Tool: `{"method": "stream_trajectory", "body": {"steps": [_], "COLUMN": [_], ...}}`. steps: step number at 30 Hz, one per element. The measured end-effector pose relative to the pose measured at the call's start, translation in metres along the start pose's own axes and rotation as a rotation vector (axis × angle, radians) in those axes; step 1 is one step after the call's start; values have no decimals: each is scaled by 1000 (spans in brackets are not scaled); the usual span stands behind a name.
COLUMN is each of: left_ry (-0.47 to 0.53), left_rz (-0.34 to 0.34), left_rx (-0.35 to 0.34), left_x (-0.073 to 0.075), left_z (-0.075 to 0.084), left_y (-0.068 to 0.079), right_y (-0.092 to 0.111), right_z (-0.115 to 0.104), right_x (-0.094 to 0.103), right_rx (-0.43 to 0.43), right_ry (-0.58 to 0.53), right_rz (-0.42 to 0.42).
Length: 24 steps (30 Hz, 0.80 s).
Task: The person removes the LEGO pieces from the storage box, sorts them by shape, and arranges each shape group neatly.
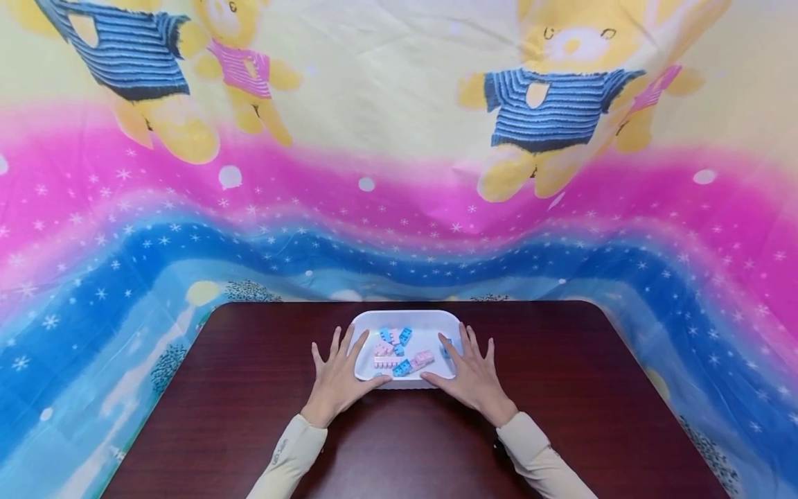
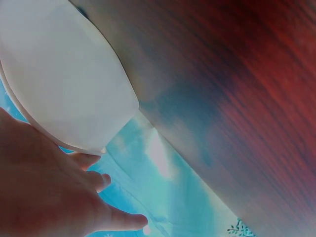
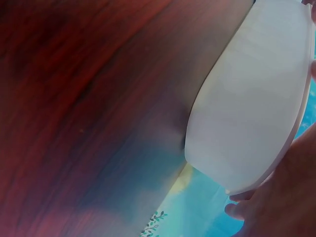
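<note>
A white tray point(image 1: 430, 322) stands on the dark wooden table, with several pink building bricks point(image 1: 423, 359) and blue building bricks point(image 1: 402, 368) inside. My left hand point(image 1: 339, 374) is at the tray's left end, fingers straight and spread, thumb and index finger over the rim. On the opposite end my right hand point(image 1: 476, 378) lies the same way, its thumb along the near rim. Beside the right fingers, a blue brick point(image 1: 445, 352) is partly covered. Both wrist views show the tray's outer wall, the left hand point(image 2: 44, 182) and right hand point(image 3: 281, 192) along its rim.
The reddish-brown table point(image 1: 249, 416) reaches out on both sides of the tray. Behind its far edge hangs a cloth backdrop point(image 1: 399, 194) printed with bears and snowflakes, which also drops down past the table's sides.
</note>
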State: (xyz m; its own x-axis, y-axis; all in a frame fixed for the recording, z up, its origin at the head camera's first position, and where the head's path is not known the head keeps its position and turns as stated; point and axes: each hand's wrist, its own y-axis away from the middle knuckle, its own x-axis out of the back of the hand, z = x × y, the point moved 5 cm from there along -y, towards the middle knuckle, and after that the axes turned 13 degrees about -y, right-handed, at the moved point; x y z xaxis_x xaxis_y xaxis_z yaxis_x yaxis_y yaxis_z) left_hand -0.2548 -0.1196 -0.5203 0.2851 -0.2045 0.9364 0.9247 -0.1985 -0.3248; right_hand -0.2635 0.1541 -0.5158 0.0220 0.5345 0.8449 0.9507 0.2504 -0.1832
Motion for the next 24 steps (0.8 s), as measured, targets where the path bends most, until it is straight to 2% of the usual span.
{"method": "stream_trajectory", "body": {"steps": [13,24], "left_ry": [1,-12], "left_rz": [-11,-18], "left_rx": [-1,5], "left_x": [0,0], "left_z": [0,0], "left_y": [0,0], "right_y": [-5,-8], "right_z": [-6,-18], "right_x": [1,6], "right_rx": [2,87], "right_ry": [9,-19], "right_rz": [-17,17]}}
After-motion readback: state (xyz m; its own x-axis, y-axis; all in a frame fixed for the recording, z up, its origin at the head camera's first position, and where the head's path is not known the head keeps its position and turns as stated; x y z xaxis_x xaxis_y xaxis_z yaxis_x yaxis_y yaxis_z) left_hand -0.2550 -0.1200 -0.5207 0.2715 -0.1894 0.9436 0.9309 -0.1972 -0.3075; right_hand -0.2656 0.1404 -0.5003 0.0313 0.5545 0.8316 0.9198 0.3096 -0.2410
